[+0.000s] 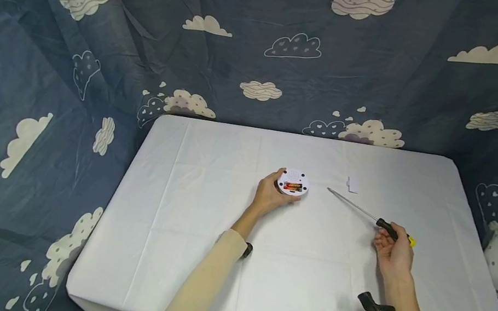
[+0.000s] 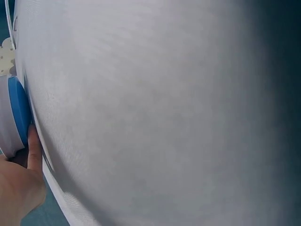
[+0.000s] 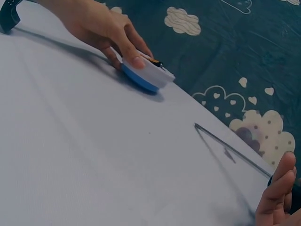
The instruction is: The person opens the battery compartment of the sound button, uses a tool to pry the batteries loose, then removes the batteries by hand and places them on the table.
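Observation:
My left hand (image 1: 268, 195) grips a round white device (image 1: 301, 177) by its rim, thumb on the near side. Its underside faces up, and batteries (image 1: 293, 187) show in the uncovered compartment. A blue face (image 2: 19, 110) is on the device's lower side in the left wrist view. My right hand (image 1: 395, 253) holds a long screwdriver (image 1: 355, 204) by its black and yellow handle. The shaft points left toward the device, its tip apart from it. In the right wrist view the fingers (image 3: 277, 188) partly hide the handle.
A small white cover piece (image 1: 352, 185) lies on the white-clothed table (image 1: 189, 267), beyond the screwdriver shaft. Dark cloth with a cloud print (image 1: 264, 69) hangs behind the table and along its sides. Black bands (image 1: 374, 306) are worn at the wrists.

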Tool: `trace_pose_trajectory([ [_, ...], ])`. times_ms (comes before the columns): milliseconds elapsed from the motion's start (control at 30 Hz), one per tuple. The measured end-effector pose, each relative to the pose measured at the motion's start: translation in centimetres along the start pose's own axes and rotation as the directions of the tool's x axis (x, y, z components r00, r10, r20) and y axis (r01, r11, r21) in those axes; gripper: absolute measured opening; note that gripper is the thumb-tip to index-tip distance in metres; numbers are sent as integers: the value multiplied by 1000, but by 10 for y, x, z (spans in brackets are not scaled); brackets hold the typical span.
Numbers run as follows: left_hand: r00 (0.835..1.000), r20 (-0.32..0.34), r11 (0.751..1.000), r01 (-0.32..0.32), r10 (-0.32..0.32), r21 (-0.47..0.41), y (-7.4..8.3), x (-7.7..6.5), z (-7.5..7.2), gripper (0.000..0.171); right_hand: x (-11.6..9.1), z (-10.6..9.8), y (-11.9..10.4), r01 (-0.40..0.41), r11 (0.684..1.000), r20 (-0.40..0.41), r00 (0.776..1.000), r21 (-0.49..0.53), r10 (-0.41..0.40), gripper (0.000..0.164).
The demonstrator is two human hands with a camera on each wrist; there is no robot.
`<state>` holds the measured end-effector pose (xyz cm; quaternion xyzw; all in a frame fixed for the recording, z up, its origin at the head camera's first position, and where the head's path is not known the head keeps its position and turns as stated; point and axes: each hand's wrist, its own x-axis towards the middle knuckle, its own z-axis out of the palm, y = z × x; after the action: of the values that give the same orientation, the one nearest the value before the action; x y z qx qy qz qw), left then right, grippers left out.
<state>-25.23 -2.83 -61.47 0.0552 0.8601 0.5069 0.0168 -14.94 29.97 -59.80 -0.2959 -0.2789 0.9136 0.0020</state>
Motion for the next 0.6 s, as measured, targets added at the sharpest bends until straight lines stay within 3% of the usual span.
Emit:
trace_pose_trajectory([
  [367,1000,0,1000,-11,11,4,-2,0,0,96,-2,-8,-4,161,987,-53,986,24,-160,20],
  [533,1000,6,1000,-13,13,-6,0,0,-1,97,2,-7,-7,270,962,-122,957,31,-265,8],
  [600,1000,6,1000,-14,14,-12,0,-1,-1,96,4,-6,-7,306,952,-154,940,-6,-303,12],
])
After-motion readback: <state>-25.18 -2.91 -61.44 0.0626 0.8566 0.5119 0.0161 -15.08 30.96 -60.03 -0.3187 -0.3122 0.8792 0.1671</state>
